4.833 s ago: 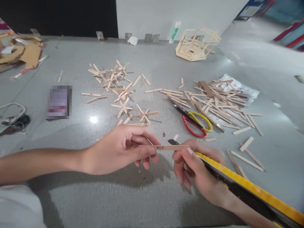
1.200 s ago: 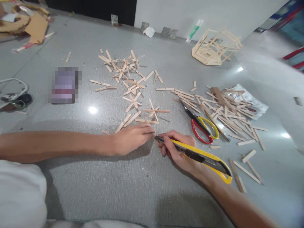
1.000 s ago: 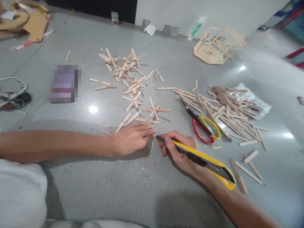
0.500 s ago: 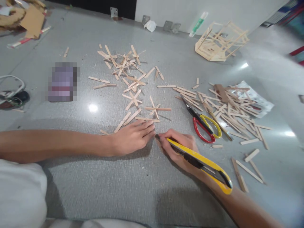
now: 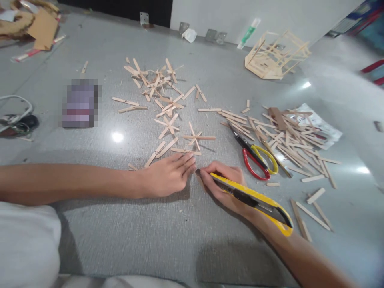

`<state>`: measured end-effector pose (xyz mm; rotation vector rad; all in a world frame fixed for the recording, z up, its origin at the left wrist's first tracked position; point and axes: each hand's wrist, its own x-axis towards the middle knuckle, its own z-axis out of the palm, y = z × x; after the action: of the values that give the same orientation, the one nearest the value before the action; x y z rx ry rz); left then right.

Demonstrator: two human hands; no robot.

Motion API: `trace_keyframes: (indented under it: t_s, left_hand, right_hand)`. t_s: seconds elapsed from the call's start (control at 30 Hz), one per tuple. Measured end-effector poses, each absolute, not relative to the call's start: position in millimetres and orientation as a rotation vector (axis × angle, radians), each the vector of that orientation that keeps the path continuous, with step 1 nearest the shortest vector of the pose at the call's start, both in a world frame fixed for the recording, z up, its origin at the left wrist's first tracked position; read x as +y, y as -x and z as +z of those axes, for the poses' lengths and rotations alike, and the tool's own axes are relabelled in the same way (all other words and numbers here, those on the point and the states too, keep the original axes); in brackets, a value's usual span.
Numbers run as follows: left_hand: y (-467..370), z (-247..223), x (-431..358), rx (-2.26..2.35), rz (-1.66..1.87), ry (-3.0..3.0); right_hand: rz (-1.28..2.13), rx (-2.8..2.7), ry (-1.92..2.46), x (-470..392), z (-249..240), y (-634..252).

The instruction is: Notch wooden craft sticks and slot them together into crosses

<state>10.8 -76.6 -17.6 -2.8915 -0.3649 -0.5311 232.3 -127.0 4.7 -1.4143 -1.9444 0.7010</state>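
Observation:
My right hand (image 5: 223,182) is closed around a yellow and black utility knife (image 5: 255,200). The knife slants down to the left, its tip near the tabletop. Beside it, my left hand (image 5: 168,174) lies palm down with its fingers stretched out. Its fingertips overlap the end of a craft stick (image 5: 181,151); whether they press on it I cannot tell, and the thumb is hidden. Just beyond the fingers stands a star of crossed sticks (image 5: 196,137), with another flat stick star (image 5: 169,125) to its left.
Scissors (image 5: 256,162) with red and yellow handles lie right of my hands, by a heap of loose sticks (image 5: 295,146). A stick frame (image 5: 264,66) stands at the back right. More joined sticks (image 5: 156,82) lie at the back. A blurred-out purple object (image 5: 79,104) sits left.
The back end of the utility knife has risen slightly, with small movement in my right hand. My left hand stays in nearly the same place. The view has shifted a little.

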Motion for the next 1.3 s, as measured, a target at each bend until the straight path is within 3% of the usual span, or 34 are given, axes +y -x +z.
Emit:
trace_keyframes:
  t_s: [0.53,0.8,0.97,1.3]
  left_hand:
    - [-12,-18,-76,-0.34,-0.484,2.771]
    - [-12,-17,-76,-0.351,-0.521,2.791]
    - [-12,-17,-75,-0.337,-0.533,2.767]
    - [-11,-18,-75,-0.339,-0.507,2.755]
  right_hand:
    - [0.85,-1.858,1.331,-134,1,-239]
    - [0.724,-1.958,1.389,-132,11,-241]
    - [0.882,-1.782,1.433,-140,6,-244]
    - [0.753,-1.823,1.441,-140,2,-240]
